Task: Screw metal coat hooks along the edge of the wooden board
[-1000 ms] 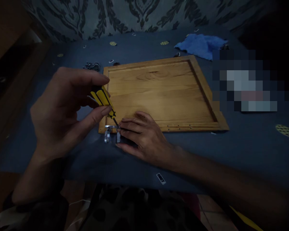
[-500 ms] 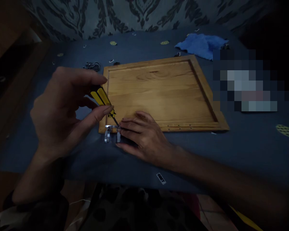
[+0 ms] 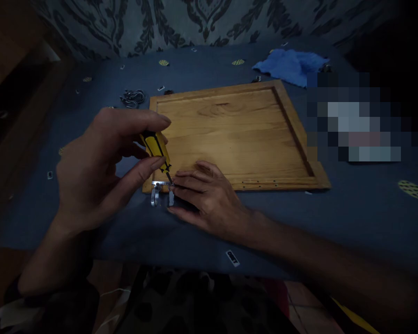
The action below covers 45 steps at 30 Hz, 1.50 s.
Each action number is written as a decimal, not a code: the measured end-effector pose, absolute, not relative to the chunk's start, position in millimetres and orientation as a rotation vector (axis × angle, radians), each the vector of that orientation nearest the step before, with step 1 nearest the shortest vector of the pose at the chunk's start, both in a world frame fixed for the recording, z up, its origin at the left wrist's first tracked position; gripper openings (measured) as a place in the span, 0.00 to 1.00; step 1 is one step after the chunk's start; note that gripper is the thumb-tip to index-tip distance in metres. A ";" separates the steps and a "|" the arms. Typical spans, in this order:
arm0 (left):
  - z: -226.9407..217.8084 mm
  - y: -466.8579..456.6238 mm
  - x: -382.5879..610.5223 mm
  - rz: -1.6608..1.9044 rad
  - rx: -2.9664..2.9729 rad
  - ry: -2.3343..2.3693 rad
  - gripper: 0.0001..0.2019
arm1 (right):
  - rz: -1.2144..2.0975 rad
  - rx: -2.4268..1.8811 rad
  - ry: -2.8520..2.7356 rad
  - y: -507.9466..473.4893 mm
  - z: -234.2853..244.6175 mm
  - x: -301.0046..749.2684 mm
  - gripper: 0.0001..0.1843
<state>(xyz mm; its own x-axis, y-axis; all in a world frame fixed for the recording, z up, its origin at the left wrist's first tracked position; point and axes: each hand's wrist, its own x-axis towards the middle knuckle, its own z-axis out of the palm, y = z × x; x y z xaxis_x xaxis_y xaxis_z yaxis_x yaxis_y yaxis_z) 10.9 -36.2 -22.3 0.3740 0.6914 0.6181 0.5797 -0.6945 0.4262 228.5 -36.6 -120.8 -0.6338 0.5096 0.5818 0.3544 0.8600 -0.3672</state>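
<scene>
In my left hand (image 3: 106,162) is a yellow and black screwdriver (image 3: 158,149), gripped between thumb and fingers and tilted. Its tip points down to the right end of a shiny metal bracket (image 3: 159,184) with two legs. The bracket lies at the near left edge of a framed wooden panel (image 3: 216,134), its legs sticking out past that edge. My right hand (image 3: 205,195) rests on the panel's near edge, thumb and fingertips around the bracket's right end. Those fingertips hide part of the bracket; the exact contact of the screwdriver tip is hard to see.
Dark metal hardware (image 3: 133,98) lies behind my left hand. Small dark pieces sit by the panel's far edge. A blue cloth (image 3: 290,66) lies at the back right, near a blurred-out area. A dark blue patterned cloth (image 3: 264,248) covers the table.
My left hand has moved slightly right and down with the screwdriver, which now stands more upright and has turned in the fingers. My right hand and the bracket stay in place.
</scene>
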 end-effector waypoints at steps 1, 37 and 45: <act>-22.4 -36.3 10.5 1.218 2.472 1.159 0.30 | 0.289 -0.625 -2.325 -36.6 -121.1 228.4 0.16; -22.0 -35.8 12.7 1.333 2.511 1.109 0.27 | 0.335 -0.636 -2.355 -36.8 -119.2 230.8 0.15; -19.7 -31.9 11.0 1.286 2.609 1.099 0.28 | 0.297 -0.622 -2.331 -36.7 -120.5 228.7 0.17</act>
